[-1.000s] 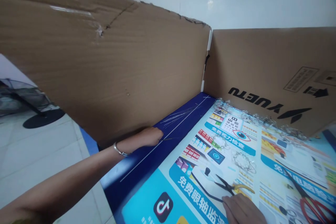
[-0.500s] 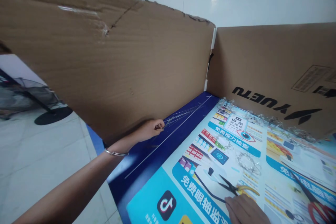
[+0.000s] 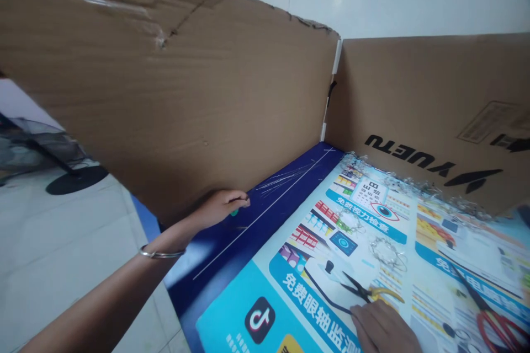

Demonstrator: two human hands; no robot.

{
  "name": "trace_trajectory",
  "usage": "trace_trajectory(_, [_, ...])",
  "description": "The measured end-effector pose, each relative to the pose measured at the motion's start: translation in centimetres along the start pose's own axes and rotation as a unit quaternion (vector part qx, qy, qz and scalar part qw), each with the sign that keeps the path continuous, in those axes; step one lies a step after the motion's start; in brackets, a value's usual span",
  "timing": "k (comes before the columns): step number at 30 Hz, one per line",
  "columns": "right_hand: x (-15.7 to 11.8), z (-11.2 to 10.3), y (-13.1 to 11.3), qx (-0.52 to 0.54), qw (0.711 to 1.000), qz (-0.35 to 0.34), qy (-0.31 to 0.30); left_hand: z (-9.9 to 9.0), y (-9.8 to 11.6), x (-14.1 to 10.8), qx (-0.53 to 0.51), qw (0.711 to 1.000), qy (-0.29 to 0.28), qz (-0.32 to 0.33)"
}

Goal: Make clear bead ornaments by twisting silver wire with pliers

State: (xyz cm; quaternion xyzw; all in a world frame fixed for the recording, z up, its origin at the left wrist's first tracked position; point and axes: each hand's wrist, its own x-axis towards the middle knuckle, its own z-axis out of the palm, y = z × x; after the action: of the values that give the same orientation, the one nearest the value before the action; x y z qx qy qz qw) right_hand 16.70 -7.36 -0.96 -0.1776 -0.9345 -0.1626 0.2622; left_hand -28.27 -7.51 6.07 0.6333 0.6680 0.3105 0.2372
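Note:
My left hand is closed, its fingers curled, low against the brown cardboard panel and over a dark blue strip. A small green bit peeks out below the fingers; whether they grip it is unclear. Thin pale wires lie on the strip just beyond the fingertips. At the bottom, my right hand is folded over a printed light-blue sheet. Dark-jawed pliers with yellow handles lie right at its knuckles, the jaws apart. What the right fingers hold is hidden.
Red-handled scissors lie at the right. Bundles of clear wire rest on the sheet, more along the back cardboard wall printed YUETU. A black round stand base stands on the tiled floor at left.
My left hand has drawn back left, away from the wires, and the green bit now shows under it. My right hand stays by the pliers. The view has shifted slightly.

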Motion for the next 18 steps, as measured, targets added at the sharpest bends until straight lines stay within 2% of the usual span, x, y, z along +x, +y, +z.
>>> trace_trajectory(3, [0.7, -0.6, -0.7, 0.042, 0.996, 0.071, 0.015, -0.2, 1.2, -0.5, -0.014, 0.999, 0.044, -0.006])
trace_trajectory(5, [1.2, -1.1, -1.2, 0.089, 0.988, 0.126, 0.014, 0.0, 2.4, -1.0, -0.058, 0.992, 0.109, -0.018])
trace_trajectory(8, [1.6, -1.5, -1.6, 0.117, 0.982, 0.151, 0.007, 1.5, 3.5, -1.8, -0.100, 0.977, 0.187, -0.019])
trace_trajectory(10, [1.5, -1.6, -1.7, 0.126, 0.979, 0.160, -0.004, 3.5, 3.3, -2.3, -0.107, 0.975, 0.195, -0.022])
trace_trajectory(14, [1.3, -1.7, -1.7, 0.126, 0.978, 0.168, -0.012, 7.5, 1.1, -2.7, -0.091, 0.990, 0.100, -0.039])
trace_trajectory(15, [1.2, -1.8, -1.7, 0.124, 0.977, 0.170, -0.015, 8.0, 0.6, -2.6, -0.088, 0.991, 0.088, -0.040])
trace_trajectory(18, [1.3, -2.0, -1.8, 0.122, 0.976, 0.177, -0.025, 8.6, -0.3, -2.5, -0.092, 0.990, 0.105, -0.036])
